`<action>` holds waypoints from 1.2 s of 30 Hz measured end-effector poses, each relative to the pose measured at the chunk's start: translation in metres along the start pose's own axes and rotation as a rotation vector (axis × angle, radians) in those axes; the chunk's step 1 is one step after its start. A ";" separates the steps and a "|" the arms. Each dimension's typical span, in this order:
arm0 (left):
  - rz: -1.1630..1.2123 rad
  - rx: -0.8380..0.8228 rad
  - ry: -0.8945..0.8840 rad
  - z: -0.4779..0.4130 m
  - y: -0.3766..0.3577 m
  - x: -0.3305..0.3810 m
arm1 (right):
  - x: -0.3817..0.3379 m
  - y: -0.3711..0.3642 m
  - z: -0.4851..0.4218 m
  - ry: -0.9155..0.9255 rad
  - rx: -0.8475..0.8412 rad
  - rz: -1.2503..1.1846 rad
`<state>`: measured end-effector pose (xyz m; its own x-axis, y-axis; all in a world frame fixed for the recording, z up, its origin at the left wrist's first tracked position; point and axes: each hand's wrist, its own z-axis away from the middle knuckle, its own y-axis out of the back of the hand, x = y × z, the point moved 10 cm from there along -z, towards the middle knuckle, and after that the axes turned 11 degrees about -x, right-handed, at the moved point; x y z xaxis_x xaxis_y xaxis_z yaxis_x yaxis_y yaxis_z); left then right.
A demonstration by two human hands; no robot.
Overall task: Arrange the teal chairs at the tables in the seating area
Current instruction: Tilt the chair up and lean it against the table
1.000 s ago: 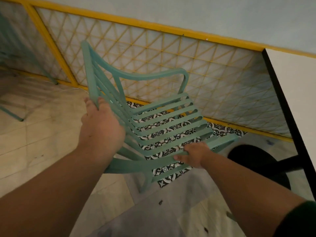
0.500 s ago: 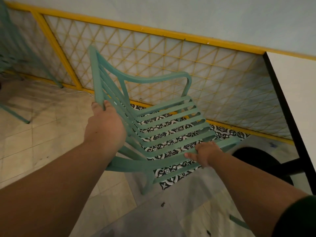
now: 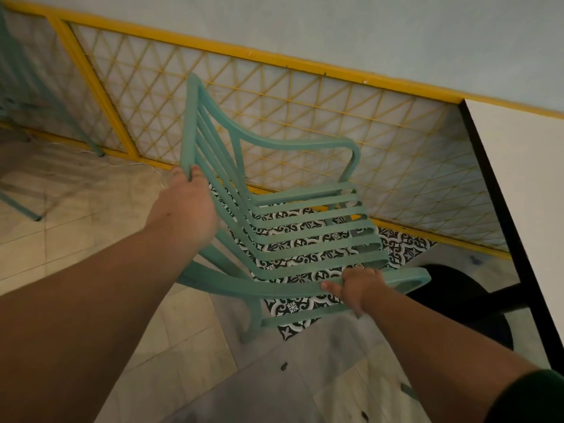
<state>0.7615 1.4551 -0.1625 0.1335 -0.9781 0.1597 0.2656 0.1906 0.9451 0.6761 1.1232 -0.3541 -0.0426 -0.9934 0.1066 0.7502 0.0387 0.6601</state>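
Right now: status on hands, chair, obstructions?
Left hand gripping teal chair backrest; right hand gripping near armrest. Chair tilted beside white table. Black table base close by the chair's front.

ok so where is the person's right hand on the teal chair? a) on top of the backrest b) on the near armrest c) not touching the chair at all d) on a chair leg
B: the right hand is closed around the near armrest of the teal chair, while the left hand grips the edge of the backrest.
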 end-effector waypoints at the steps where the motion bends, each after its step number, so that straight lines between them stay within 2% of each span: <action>1: -0.011 -0.003 -0.003 -0.002 0.000 0.000 | -0.001 0.001 0.003 0.000 0.003 0.003; 6: -0.055 0.019 -0.049 -0.015 0.006 -0.001 | -0.014 -0.006 0.015 0.036 -0.026 0.073; 11: -0.153 -0.002 -0.100 -0.031 0.009 0.005 | -0.009 -0.016 0.010 0.027 0.018 -0.067; 17: -0.260 -0.024 -0.093 -0.049 0.013 0.005 | -0.030 -0.016 0.021 0.049 -0.035 0.031; 23: -0.336 -0.043 -0.074 -0.048 0.020 0.010 | -0.034 -0.016 0.016 0.053 -0.046 -0.058; 26: -0.550 0.041 -0.110 -0.026 0.022 0.021 | -0.027 -0.019 0.009 0.047 -0.040 -0.185; 28: -0.609 0.022 -0.126 -0.008 0.005 0.031 | -0.024 -0.021 0.006 0.057 -0.044 -0.214; 32: -0.703 -0.246 -0.156 0.028 -0.091 0.040 | -0.024 -0.024 0.004 0.114 -0.026 -0.209; 36: -0.737 -0.263 -0.255 0.036 -0.128 0.043 | -0.022 -0.024 0.003 0.180 0.006 -0.224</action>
<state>0.6985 1.3851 -0.2665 -0.3748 -0.8431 -0.3857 0.4200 -0.5253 0.7401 0.6572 1.1442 -0.3700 -0.0884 -0.9804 -0.1762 0.7314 -0.1840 0.6566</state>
